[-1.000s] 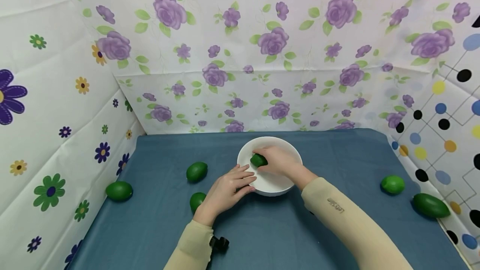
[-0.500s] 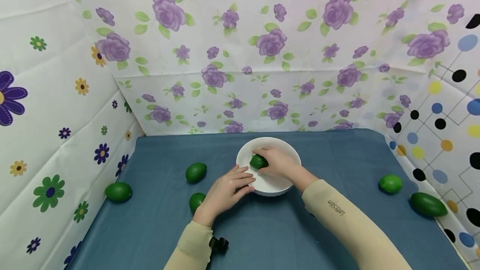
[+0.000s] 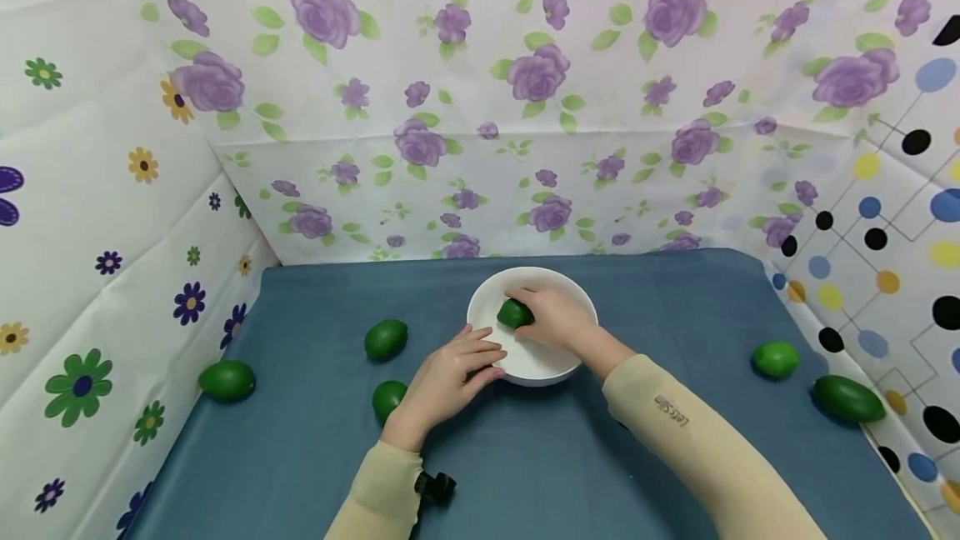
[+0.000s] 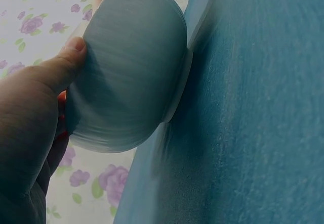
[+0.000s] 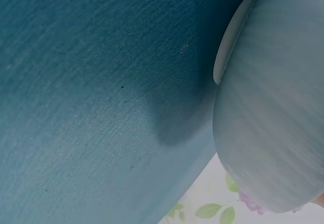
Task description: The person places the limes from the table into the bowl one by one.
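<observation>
A white bowl [image 3: 534, 367] stands on the blue cloth. My right hand [image 3: 553, 319] reaches into it from the right and holds a dark green lime [image 3: 513, 313] between thumb and fingers. My left hand [image 3: 455, 369] rests at the bowl's left rim, its fingers fairly straight and spread over the edge. In the left wrist view the thumb [image 4: 75, 49] lies right at the rim, with the other fingers partly hidden behind it. The right wrist view has the outside of the bowl [image 5: 273, 102], while the right hand is almost wholly hidden.
Left of the bowl lie limes: one [image 3: 386, 340] farther back, another [image 3: 387, 400] partly behind the left hand, and a third [image 3: 227, 380] by the left wall. A brighter lime [image 3: 776, 359] and a longer green fruit [image 3: 847, 399] lie at the right. Patterned cloth walls [image 3: 465, 148] enclose the table.
The head view has shifted slightly. Both hands keep their places, the right still holding the lime inside the bowl and the left at the rim.
</observation>
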Action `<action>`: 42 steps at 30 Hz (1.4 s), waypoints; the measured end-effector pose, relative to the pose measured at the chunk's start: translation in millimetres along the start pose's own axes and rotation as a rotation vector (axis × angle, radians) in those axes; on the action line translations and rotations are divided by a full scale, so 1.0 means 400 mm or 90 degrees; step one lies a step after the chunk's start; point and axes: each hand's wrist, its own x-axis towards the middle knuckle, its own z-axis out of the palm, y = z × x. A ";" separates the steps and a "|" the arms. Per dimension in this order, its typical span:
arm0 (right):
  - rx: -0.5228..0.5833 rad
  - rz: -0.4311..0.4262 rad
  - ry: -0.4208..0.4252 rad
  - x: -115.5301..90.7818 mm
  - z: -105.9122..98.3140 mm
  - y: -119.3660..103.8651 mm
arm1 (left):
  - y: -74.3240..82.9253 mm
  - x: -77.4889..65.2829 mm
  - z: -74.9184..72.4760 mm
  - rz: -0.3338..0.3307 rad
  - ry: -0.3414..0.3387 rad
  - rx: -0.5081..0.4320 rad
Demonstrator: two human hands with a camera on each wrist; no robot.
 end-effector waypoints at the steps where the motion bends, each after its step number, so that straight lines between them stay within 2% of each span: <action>1: -0.001 0.000 -0.001 0.000 -0.002 0.000 | -0.001 0.001 -0.001 0.001 0.001 0.002; 6: 0.007 0.006 0.002 -0.008 -0.008 0.002 | -0.002 0.003 -0.005 0.002 0.002 -0.003; 14: 0.000 -0.019 0.025 -0.031 -0.012 0.005 | -0.002 0.000 0.000 -0.010 -0.006 -0.020; 20: -0.004 -0.034 0.037 -0.050 -0.021 0.000 | 0.000 -0.002 0.000 0.001 0.011 -0.009; 25: 0.027 -0.006 0.053 -0.086 -0.040 0.001 | 0.001 -0.003 0.002 -0.001 0.015 -0.005; 30: 0.080 0.022 0.125 -0.153 -0.067 0.024 | 0.003 -0.005 0.003 -0.009 0.010 -0.011; 37: 0.091 0.035 0.251 -0.257 -0.096 0.087 | 0.004 -0.009 -0.002 -0.027 0.006 -0.025; 42: 0.086 0.060 0.289 -0.328 -0.089 0.131 | 0.005 0.000 0.001 -0.016 0.006 -0.020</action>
